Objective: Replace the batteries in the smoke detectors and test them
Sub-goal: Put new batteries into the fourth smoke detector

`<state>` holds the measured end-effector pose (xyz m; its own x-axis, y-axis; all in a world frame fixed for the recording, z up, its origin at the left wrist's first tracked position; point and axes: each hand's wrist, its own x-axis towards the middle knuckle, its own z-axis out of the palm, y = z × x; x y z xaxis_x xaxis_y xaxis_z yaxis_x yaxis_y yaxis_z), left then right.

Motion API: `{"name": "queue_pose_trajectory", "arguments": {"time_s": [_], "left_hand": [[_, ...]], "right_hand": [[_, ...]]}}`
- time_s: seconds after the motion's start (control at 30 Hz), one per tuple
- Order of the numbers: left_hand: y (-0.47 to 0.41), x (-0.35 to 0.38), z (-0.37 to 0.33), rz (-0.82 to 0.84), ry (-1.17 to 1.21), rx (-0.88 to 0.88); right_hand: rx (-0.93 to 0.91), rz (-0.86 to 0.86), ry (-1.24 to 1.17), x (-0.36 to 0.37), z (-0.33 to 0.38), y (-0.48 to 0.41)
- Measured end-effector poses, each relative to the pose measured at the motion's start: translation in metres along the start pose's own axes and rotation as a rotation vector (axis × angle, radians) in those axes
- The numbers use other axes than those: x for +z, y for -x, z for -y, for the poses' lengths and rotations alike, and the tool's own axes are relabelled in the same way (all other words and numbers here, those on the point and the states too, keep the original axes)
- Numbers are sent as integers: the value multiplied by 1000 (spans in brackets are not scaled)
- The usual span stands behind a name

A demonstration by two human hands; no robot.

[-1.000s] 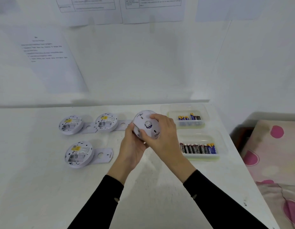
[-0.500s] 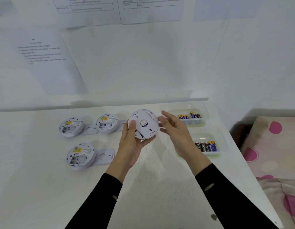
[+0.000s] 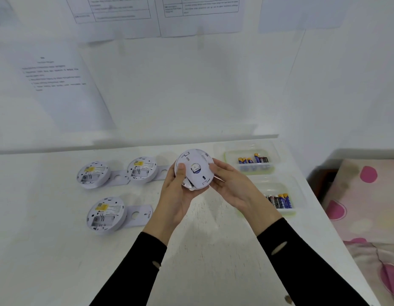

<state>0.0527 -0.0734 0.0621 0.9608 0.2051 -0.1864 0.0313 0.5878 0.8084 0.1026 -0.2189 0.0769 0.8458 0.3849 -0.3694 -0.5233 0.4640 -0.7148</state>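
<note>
Head-worn, down over table (image 3: 59, 261)

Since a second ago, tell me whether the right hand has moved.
Yes. The right hand has shifted right, off the face of the smoke detector to its right rim, and hides the left end of the near battery tray.
</note>
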Motion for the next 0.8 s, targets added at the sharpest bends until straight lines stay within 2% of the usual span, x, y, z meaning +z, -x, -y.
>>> {"name": "queue_pose_trajectory", "arguments": {"time_s": [0.4, 0.63, 0.73, 0.8], "left_hand": [[-18, -4, 6, -28, 119, -34], [-20, -6, 8, -44, 49, -43], [-22, -13, 5, 39, -112, -73], [-20, -22, -1, 84, -171, -166]], "right_hand": [[-36, 13, -6, 0, -4, -8], [-29, 9, 82, -4, -5, -7], [-96, 43, 168, -7, -9, -1], [-245, 3, 362, -9, -16, 5]]}}
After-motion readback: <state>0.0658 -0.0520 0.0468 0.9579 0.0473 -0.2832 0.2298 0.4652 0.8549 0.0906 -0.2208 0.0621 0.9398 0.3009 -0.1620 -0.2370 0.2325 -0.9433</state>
